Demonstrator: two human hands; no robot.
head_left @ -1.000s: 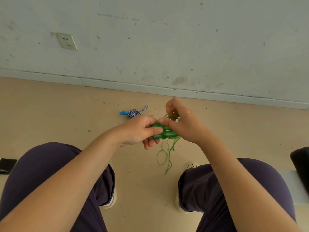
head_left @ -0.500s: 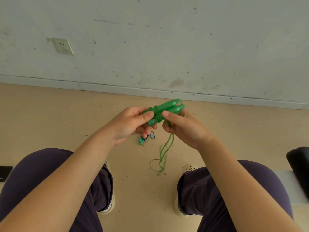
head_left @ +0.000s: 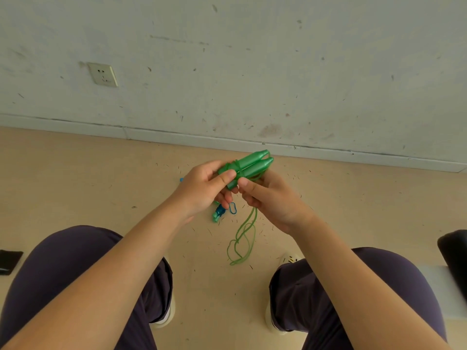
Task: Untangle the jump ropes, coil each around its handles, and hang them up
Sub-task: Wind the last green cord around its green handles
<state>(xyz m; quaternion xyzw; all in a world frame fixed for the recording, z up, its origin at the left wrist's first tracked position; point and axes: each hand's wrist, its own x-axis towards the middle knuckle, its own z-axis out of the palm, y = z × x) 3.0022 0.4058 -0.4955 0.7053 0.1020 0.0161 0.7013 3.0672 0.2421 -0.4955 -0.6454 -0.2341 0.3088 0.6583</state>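
Together, both hands held a green jump rope above the floor, in front of the seated person's knees. The left hand (head_left: 202,190) gripped the lower ends of the two green handles (head_left: 249,164), its thumb laid across them and its fingers curled underneath. The right hand (head_left: 271,200) met it from the other side, its thumb pressed against the same ends and its fingers curled round the green cord (head_left: 243,238) just below the handles. The handles lay side by side, pointing up and away toward the wall (head_left: 252,72), with a few turns of cord wound round their middle. The rest of the cord hung loose from the right hand in slack loops that reached down between the knees. A second rope, a blue one (head_left: 223,210), lay on the tan floor (head_left: 75,185) below the left hand, partly hidden by its fingers; only a bit of handle and a small loop showed. A white socket (head_left: 103,74) sat low on the wall to the left. A dark flat object (head_left: 8,261) lay at the left edge, and a black shape (head_left: 454,256) rested on a pale surface at the right edge.
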